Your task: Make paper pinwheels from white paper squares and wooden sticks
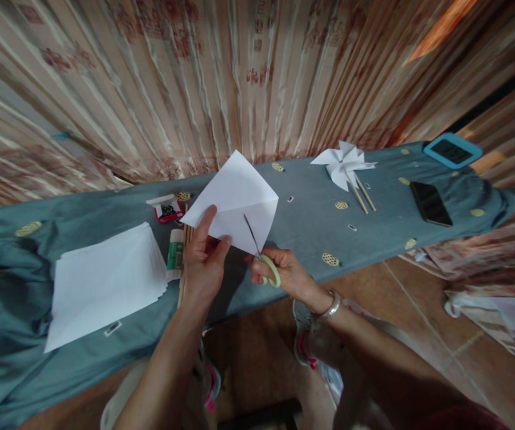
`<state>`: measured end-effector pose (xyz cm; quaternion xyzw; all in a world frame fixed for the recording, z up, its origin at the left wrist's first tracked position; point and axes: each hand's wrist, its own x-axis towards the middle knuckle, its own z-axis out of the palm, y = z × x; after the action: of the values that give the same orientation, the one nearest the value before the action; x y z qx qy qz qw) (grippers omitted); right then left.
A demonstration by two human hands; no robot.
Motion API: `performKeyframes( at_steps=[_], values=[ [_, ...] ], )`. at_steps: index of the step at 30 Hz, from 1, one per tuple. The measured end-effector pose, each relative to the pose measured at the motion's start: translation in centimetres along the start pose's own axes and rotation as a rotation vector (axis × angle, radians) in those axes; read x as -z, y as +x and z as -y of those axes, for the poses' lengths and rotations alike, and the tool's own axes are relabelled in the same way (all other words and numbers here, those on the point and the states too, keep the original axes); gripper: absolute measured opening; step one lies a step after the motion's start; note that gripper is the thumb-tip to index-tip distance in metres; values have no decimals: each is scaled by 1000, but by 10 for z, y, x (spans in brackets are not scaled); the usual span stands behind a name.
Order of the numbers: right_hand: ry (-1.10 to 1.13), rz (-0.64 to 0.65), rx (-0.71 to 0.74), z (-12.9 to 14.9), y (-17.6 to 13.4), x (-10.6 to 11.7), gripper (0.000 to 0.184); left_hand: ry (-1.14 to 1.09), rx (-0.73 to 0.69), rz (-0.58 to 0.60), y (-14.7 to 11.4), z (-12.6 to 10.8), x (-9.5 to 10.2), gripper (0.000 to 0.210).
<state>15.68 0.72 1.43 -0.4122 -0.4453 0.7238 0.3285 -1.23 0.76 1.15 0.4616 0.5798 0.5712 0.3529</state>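
the left hand (204, 260) pinched the square white paper sheet (240, 184) along its near left edge. the right hand (285, 272), the closer one to the sheet's near corner, gripped metal scissors with pale green loops (274, 269), their long axis slanting away and leftward, a blade over the sheet toward its middle.

No text legible; curtain (221, 89) bears perhaps character-like marks (258, 30); glue-stick label (175, 257), blue-framed display (451, 151) blurred.

You have a flat, white square paper sheet (244, 182) held out before you, turned like a diamond, a straight crease running across it. Your pale-green-handled metal scissors (275, 270) slant away leftward, a slim dark blade overlying the sheet's lower right part.
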Motion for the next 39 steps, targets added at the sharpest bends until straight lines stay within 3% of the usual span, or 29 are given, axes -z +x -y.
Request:
performKeyframes(
  at_steps=[11, 18, 22, 26, 28, 31, 34, 39],
  values=[
    [51, -3, -16, 0, 1, -1, 49, -40, 5, -2, 0, 1, 0, 61],
    [-72, 161, -34, 4, -6, 2, 49, -118, 21, -54, 6, -1, 2, 60],
    [-221, 272, -94, 12, -12, 16, 43, -246, 87, -124, 13, -1, 10, 63],
    [-352, 354, -165, 21, -12, 47, 40, -400, 148, -151, 18, -5, 22, 66],
    [-382, 296, -160, 24, -9, 62, 38, -456, 156, -155, 18, -7, 25, 64],
    [-347, 17, -32, 27, -3, 75, 43, -479, 176, -120, 15, -10, 25, 58],
    [-272, -211, 142, 28, 2, 75, 44, -436, 204, -69, 10, -10, 21, 50],
    [-196, -297, 245, 28, 7, 66, 46, -367, 173, -41, 9, -5, 16, 43]
  ],
)
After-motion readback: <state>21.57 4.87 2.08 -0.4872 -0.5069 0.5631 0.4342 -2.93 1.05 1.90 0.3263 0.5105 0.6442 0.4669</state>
